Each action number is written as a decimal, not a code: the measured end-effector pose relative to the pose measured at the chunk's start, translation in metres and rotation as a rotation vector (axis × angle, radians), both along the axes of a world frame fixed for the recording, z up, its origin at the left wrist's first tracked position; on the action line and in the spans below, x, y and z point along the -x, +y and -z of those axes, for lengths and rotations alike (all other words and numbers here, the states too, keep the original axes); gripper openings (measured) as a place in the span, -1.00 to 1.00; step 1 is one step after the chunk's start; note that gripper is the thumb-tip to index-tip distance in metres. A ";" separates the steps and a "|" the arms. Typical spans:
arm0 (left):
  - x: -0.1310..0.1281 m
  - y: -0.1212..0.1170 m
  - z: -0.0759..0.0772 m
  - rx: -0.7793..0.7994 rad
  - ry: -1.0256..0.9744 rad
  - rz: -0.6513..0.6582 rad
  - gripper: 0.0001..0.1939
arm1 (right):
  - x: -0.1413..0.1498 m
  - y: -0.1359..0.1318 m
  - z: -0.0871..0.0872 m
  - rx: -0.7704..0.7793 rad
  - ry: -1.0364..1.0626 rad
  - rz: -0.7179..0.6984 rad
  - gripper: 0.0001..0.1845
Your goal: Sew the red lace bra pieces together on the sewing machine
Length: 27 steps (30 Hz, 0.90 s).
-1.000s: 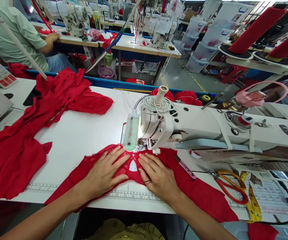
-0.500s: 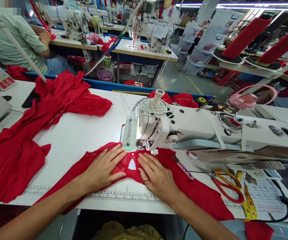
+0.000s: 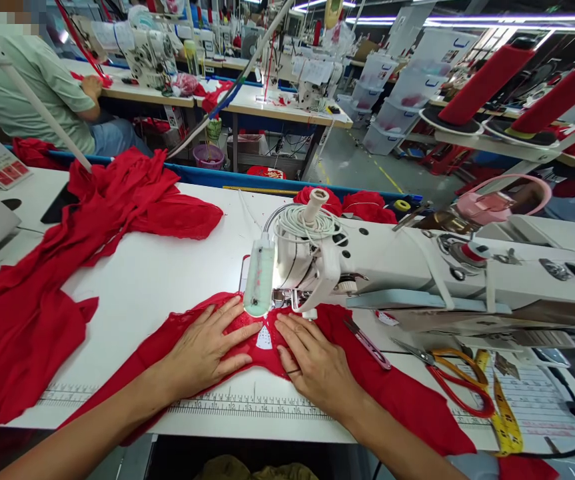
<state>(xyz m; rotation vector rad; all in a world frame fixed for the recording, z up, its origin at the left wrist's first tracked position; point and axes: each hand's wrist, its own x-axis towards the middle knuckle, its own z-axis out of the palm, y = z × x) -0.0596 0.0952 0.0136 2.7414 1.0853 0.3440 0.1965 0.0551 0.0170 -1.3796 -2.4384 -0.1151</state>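
A red garment with lacy edges (image 3: 167,343) lies spread under the needle area of a white sewing machine (image 3: 387,250). My left hand (image 3: 207,343) rests flat on its left part, fingers stretched toward the presser foot. On the other side of a small triangular opening in the cloth, my right hand (image 3: 312,357) lies flat with fingers extended. A pale green lamp (image 3: 258,277) hangs just above the fingertips and hides part of the stitching spot. Pink-handled thread snips (image 3: 370,345) lie on the garment right of my right hand.
Orange-handled scissors (image 3: 460,387) and a yellow tape measure (image 3: 504,417) lie at the right. A heap of red fabric (image 3: 117,207) covers the table's left side. Red thread cones (image 3: 487,83) stand behind the machine. A co-worker (image 3: 32,87) sits at the far left.
The view has tilted slightly, so the table sits a little lower in the picture. My left index finger reaches farther right, near the opening. Both hands stay on the garment.
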 end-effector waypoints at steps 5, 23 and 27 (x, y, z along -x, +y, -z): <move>0.002 0.000 0.006 0.027 -0.032 -0.038 -0.27 | -0.001 0.000 -0.001 0.046 -0.027 0.016 -0.55; 0.002 0.000 0.002 0.078 -0.021 -0.045 -0.19 | -0.004 -0.002 0.001 0.046 -0.036 0.020 -0.53; 0.001 0.000 0.002 0.060 -0.036 -0.047 -0.20 | -0.005 -0.001 -0.003 0.111 -0.051 0.019 -0.38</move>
